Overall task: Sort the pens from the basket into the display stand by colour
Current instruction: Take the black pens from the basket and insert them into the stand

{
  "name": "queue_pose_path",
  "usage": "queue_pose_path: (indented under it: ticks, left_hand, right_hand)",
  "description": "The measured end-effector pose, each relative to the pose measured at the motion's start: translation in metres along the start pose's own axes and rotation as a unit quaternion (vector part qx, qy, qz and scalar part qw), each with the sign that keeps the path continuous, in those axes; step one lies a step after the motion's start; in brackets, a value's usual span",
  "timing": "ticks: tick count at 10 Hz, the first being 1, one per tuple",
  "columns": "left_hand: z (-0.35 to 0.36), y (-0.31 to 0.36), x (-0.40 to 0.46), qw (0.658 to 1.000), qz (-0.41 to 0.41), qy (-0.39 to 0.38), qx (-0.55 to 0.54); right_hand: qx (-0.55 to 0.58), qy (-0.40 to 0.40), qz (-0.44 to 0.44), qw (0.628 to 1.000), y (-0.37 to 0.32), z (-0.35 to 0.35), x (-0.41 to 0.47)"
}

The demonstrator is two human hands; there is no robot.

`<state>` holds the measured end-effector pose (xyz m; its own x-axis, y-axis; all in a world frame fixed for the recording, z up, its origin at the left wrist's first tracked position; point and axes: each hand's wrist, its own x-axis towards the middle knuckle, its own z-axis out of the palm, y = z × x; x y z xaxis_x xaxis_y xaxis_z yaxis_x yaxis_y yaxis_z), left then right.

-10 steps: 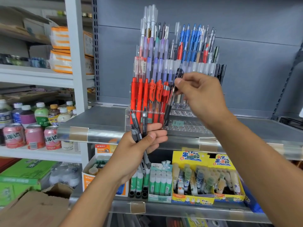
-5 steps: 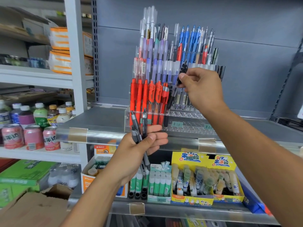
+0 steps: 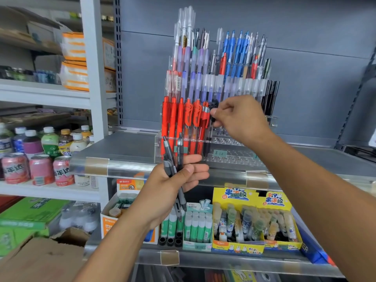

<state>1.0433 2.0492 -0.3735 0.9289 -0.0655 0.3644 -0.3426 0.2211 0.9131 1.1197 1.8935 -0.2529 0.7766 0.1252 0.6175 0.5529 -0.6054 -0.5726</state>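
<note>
At clear acrylic display stand (image 3: 234,153), my right hand (image 3: 242,121) pinches black plastic pen (image 3: 211,127), lower barrel half hidden; left hand (image 3: 175,186) grips grey pens (image 3: 172,159).

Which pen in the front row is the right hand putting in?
The black pen pinched by the right hand, just right of the red pens; it is the only dark one in that row.

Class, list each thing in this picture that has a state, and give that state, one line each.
Right hand: pinches the black pen.
Black pen: upright, tip in the display stand.
Left hand: holds the grey pens.
Grey pens: bunched, tilted.
Display stand: front row partly filled.
</note>
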Motion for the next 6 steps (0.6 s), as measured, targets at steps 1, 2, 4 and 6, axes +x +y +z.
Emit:
queue_pose_path:
  ticks: [1, 2, 4, 6]
  left_hand:
    - [0.000, 0.000, -0.001, 1.000, 0.002, 0.002, -0.004]
    - [0.001, 0.000, -0.001, 1.000, -0.001, -0.001, -0.002]
    - [0.000, 0.001, -0.003, 1.000, -0.004, -0.002, -0.002]
    - [0.002, 0.001, -0.003, 1.000, -0.008, -0.005, -0.008]
  right_hand:
    - [-0.004, -0.014, 0.018, 1.000, 0.008, 0.010, -0.004]
    - [0.005, -0.002, 0.026, 1.000, 0.012, 0.011, -0.008]
    - [-0.017, 0.028, 0.012, 0.999, 0.011, 0.013, -0.020]
    - [0.051, 0.047, -0.066, 0.995, -0.002, 0.015, -0.050]
